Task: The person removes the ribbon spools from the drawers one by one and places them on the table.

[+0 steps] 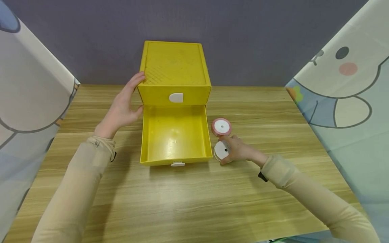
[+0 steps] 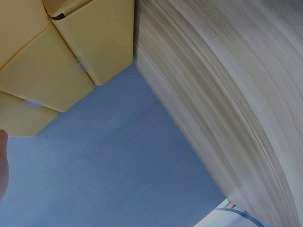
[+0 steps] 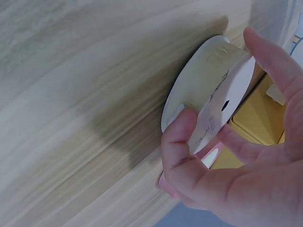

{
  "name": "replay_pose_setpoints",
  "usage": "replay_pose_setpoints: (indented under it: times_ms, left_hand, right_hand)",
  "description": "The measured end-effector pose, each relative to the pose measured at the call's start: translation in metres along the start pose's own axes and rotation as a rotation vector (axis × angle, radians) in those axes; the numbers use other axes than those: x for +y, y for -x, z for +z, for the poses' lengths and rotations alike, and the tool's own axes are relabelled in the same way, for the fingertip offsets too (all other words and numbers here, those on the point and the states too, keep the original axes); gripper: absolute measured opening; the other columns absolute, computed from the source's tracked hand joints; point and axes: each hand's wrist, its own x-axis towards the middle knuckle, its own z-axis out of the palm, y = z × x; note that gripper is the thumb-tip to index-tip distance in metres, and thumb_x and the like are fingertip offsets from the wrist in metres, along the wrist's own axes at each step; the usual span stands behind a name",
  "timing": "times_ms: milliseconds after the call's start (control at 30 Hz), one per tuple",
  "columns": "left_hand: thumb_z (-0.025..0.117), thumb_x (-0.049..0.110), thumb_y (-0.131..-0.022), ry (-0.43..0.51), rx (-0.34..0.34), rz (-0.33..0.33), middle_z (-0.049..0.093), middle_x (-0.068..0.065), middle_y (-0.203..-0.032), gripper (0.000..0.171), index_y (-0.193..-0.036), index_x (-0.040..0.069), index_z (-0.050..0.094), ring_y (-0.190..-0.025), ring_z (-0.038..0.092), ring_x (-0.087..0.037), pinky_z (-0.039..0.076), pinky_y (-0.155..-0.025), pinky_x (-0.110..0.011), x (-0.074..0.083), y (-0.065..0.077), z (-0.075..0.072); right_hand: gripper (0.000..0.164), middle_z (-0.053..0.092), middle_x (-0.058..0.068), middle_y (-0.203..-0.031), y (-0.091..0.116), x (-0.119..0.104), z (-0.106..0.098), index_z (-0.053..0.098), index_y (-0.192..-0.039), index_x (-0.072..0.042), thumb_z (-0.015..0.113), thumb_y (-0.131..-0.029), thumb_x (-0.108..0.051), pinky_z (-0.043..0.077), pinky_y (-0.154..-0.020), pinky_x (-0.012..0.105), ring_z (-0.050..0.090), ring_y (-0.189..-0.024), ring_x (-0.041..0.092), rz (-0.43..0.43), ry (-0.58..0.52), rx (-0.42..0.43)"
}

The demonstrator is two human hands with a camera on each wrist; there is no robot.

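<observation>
A yellow drawer box (image 1: 174,64) stands against the back wall, its lower drawer (image 1: 173,135) pulled out and its upper drawer shut. My left hand (image 1: 120,108) rests at the box's left side, fingertips at the top edge and thumb lower by the side. Only a sliver of a finger (image 2: 3,163) shows in the left wrist view. Right of the drawer, my right hand (image 1: 238,149) grips a ribbon spool (image 1: 219,151) with white faces and cream ribbon (image 3: 201,82), thumb and fingers at its rim. In the right wrist view the spool stands tilted close over the table.
A pink ribbon spool (image 1: 221,126) lies flat just behind the white one. The wood-grain table (image 1: 182,202) meets a grey-blue back wall (image 1: 243,44). Cartoon-printed cloth (image 1: 343,84) hangs on both sides.
</observation>
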Motion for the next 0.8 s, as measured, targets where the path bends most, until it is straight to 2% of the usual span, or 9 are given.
replay_pose_setpoints:
  times_ms: [167,367,533,667,800]
  left_hand:
    - [0.063,-0.021,-0.07,0.003,0.0,-0.001,0.026,-0.007,-0.159,0.089,-0.147,0.007,0.029,-0.144,0.031,-0.029,0.036,-0.113,-0.052,0.001,0.001,-0.001]
    - [0.062,-0.024,-0.069,0.021,-0.004,-0.01,0.026,-0.006,-0.159,0.091,-0.147,0.009,0.03,-0.144,0.03,-0.03,0.036,-0.113,-0.053,0.002,0.001,0.0]
    - [0.061,-0.025,-0.069,0.019,-0.013,-0.024,0.025,-0.006,-0.16,0.092,-0.147,0.01,0.03,-0.144,0.03,-0.031,0.036,-0.113,-0.053,0.003,0.001,0.0]
    - [0.061,-0.024,-0.069,0.021,-0.015,-0.032,0.024,-0.006,-0.16,0.09,-0.147,0.01,0.03,-0.145,0.029,-0.031,0.035,-0.114,-0.053,0.004,0.001,-0.001]
    - [0.06,-0.024,-0.069,0.029,-0.011,-0.028,0.024,-0.006,-0.16,0.091,-0.147,0.011,0.03,-0.145,0.029,-0.032,0.033,-0.115,-0.053,0.005,0.001,-0.002]
  right_hand:
    - [0.083,0.043,0.033,-0.121,0.001,-0.001,0.002,0.046,-0.132,-0.005,0.087,-0.063,-0.021,0.048,-0.081,0.048,0.046,-0.106,0.043,0.004,0.019,0.027]
    - [0.085,0.043,0.032,-0.119,0.003,0.001,0.007,0.045,-0.133,-0.006,0.087,-0.061,-0.022,0.046,-0.077,0.043,0.044,-0.106,0.043,0.009,0.017,0.056]
    - [0.091,0.043,0.031,-0.119,0.005,0.003,0.01,0.042,-0.138,-0.006,0.088,-0.061,-0.023,0.047,-0.078,0.043,0.043,-0.107,0.041,-0.002,-0.002,0.063]
    - [0.095,0.044,0.032,-0.122,0.01,0.001,0.008,0.039,-0.142,-0.008,0.088,-0.062,-0.024,0.047,-0.082,0.049,0.044,-0.109,0.042,0.005,-0.004,0.069]
    - [0.096,0.045,0.032,-0.128,0.019,-0.005,0.001,0.038,-0.143,-0.012,0.088,-0.063,-0.029,0.04,-0.086,0.06,0.045,-0.116,0.046,0.024,0.044,0.099]
